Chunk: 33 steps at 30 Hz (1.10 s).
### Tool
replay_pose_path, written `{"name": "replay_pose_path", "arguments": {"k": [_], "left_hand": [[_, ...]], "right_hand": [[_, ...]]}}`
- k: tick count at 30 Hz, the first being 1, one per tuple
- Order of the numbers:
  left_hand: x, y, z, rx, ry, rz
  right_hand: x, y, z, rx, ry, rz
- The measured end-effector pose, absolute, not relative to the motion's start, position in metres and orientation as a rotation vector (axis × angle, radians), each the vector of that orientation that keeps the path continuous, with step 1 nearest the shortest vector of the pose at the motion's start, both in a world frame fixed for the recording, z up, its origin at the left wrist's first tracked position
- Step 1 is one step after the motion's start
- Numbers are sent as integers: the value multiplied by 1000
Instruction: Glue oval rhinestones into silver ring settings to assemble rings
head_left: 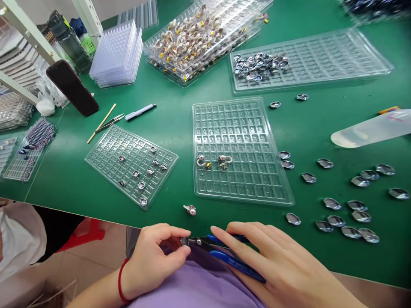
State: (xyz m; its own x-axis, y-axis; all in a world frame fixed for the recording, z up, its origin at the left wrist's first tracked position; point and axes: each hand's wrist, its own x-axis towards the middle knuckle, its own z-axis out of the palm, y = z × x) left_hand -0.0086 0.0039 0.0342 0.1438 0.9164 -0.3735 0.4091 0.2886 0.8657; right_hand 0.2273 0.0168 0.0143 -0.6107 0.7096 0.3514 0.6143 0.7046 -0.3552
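Between the thumb and forefinger of my left hand (157,256) is a small shiny metal cup (184,241), held just off the table's front edge. My right hand (266,256) grips pliers (236,263) with blue handles. Their jaw tip meets the metal cup, but I cannot tell whether it is inside or against it. On the table ahead lies a small part with a pale tail (190,209). Beyond it, a clear compartment tray (240,149) carries a few parts with white wires. Several metal cups sit on a smaller clear tray (109,147) to the left.
Loose metal cups (335,220) are scattered at right, near a translucent tube (369,130). Behind are a long tray (321,60) with piled cups and stacked trays (237,25) heaped with wired parts. A pen (140,112), tweezers (110,123) and a phone (72,87) lie left.
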Motion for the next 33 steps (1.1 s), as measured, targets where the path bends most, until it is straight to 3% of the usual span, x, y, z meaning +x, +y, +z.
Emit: {"name": "replay_pose_path", "arguments": {"k": [14,21,33], "left_hand": [[-9,3,36,1333,1443,566],[-10,2,34,1276,1439,597],[-10,3,37,1259,1427,624]], "right_hand": [[225,20,14,-931,-2474,155],[232,18,16,-1050,-2370,370],[229,14,16,-1039,-2337,301]]}}
